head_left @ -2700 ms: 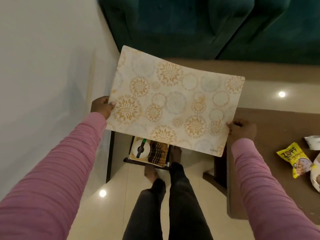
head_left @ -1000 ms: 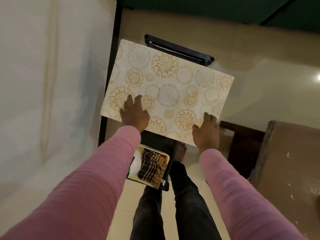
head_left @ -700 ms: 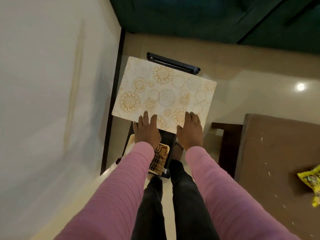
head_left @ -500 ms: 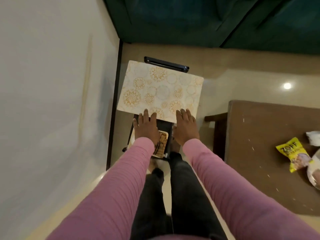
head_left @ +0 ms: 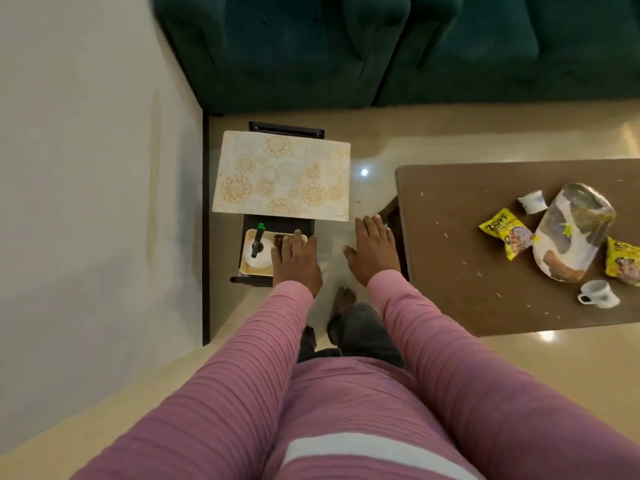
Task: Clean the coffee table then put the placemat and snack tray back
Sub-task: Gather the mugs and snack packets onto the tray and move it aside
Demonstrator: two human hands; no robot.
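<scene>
The cream placemat (head_left: 282,176) with gold flower circles lies flat on a small black side stand (head_left: 286,129) by the wall. My left hand (head_left: 297,261) hovers open just below its near edge, over a lower shelf. My right hand (head_left: 374,252) is open too, fingers spread, off the mat's near right corner. Neither hand touches the mat. The brown coffee table (head_left: 467,271) at right carries a shiny oval snack tray (head_left: 571,233), yellow snack packets (head_left: 498,228), two white cups (head_left: 598,296) and scattered crumbs.
On the stand's lower shelf sits a small tray (head_left: 254,270) holding a white spray bottle (head_left: 258,247) with a green tip and a checked cloth. A dark green sofa (head_left: 381,46) fills the far side. A white wall (head_left: 86,168) runs along the left. My legs stand on the glossy floor.
I held the placemat in the air, then laid it on the stand and pressed it flat. Both hands have now drawn back off it toward me, and the view has swung right onto the coffee table.
</scene>
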